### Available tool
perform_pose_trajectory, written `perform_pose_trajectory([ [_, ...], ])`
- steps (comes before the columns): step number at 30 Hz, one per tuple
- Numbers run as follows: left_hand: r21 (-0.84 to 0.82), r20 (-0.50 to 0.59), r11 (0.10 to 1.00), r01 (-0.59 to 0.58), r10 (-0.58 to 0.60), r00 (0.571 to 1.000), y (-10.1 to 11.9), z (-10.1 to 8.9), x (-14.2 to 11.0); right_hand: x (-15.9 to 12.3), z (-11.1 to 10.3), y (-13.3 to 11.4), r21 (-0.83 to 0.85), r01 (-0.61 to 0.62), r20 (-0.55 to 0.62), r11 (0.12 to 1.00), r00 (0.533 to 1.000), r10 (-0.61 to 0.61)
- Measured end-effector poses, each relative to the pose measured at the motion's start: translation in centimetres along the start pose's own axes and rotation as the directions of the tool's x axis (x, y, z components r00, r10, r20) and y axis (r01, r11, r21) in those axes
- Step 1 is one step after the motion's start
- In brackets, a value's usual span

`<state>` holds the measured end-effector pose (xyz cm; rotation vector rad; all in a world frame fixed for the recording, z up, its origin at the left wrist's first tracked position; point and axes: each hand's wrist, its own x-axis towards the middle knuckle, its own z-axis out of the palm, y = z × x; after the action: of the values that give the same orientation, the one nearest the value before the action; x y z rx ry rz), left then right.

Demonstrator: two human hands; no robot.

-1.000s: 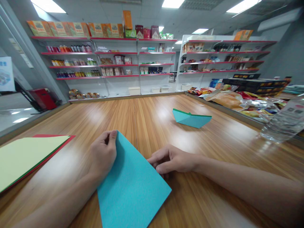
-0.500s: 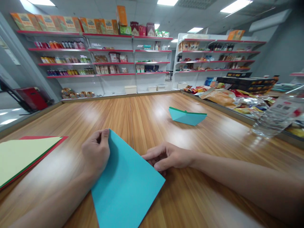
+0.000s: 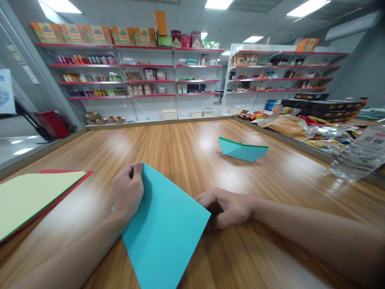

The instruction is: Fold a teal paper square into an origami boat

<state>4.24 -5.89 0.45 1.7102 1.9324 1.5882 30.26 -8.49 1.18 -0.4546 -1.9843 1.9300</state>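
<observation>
A light blue sheet of paper (image 3: 168, 224) is tilted in front of me, with one corner up and its lower part running out of the bottom of the view. My left hand (image 3: 129, 188) is closed on its upper left corner, thumb pressed against the fingers. By the right corner rests my right hand (image 3: 230, 208), its fingers loosely bent and the thumb apart from them. The paper hides its fingertips, so contact there is unclear. Farther back on the table stands a folded paper boat (image 3: 243, 150), light blue with a green upper edge.
On the left of the wooden table (image 3: 144, 140) lies a stack of coloured paper (image 3: 36, 192), pale yellow on top with green and red beneath. A clear plastic bottle (image 3: 357, 156) stands at the right edge, near packaged snacks (image 3: 291, 124). Stocked shelves (image 3: 150, 66) line the back.
The right hand has shifted slightly rightward, and its fingertips are now behind the paper's right corner. That corner has risen a little. The whole view has moved slightly; the left hand keeps its grip.
</observation>
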Motion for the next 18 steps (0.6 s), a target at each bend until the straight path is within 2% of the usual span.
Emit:
perform_pose_trajectory([
  [2,0.013,0.091,0.999,-0.03,0.028,0.995,-0.4,0.5,0.4,0.1,0.2,0.1,-0.017,-0.054,-0.169,0.998,0.984,0.05],
  [4,0.02,0.224,0.996,-0.084,0.078,0.971,-0.5,0.9,0.5,0.3,0.3,0.3,-0.049,-0.081,-0.365,0.995,0.929,0.058],
  [5,0.038,0.275,0.99,-0.137,0.122,0.954,-0.3,1.0,0.4,0.3,0.4,0.4,-0.099,-0.074,-0.432,0.992,0.901,0.024],
  [7,0.14,0.32,0.945,-0.297,0.241,0.917,0.8,0.7,-0.6,0.4,0.7,0.4,-0.247,-0.041,-0.468,0.968,0.88,-0.082],
  [9,0.346,0.327,0.812,-0.47,0.366,0.871,2.5,-0.2,-2.5,0.4,1.0,0.4,-0.434,-0.002,-0.404,0.901,0.894,-0.192],
  [10,0.422,0.388,0.741,-0.522,0.373,0.843,3.5,-0.7,-3.7,0.4,1.2,0.3,-0.525,0.022,-0.345,0.851,0.908,-0.237],
  [12,0.435,0.615,0.629,-0.644,0.315,0.723,5.0,-1.7,-6.4,0.2,1.3,0.3,-0.655,0.104,-0.189,0.748,0.937,-0.295],
  [14,0.382,0.77,0.605,-0.698,0.209,0.603,5.8,-2.1,-8.4,0.0,1.3,0.3,-0.703,0.198,-0.039,0.683,0.948,-0.316],
  [16,0.35,0.815,0.625,-0.697,0.163,0.556,5.7,-1.9,-9.1,-0.2,1.0,0.5,-0.701,0.252,0.055,0.668,0.952,-0.301],
  [18,0.251,0.861,0.682,-0.687,0.167,0.48,5.1,-1.4,-8.5,-0.4,0.7,0.8,-0.686,0.272,0.108,0.675,0.955,-0.275],
])
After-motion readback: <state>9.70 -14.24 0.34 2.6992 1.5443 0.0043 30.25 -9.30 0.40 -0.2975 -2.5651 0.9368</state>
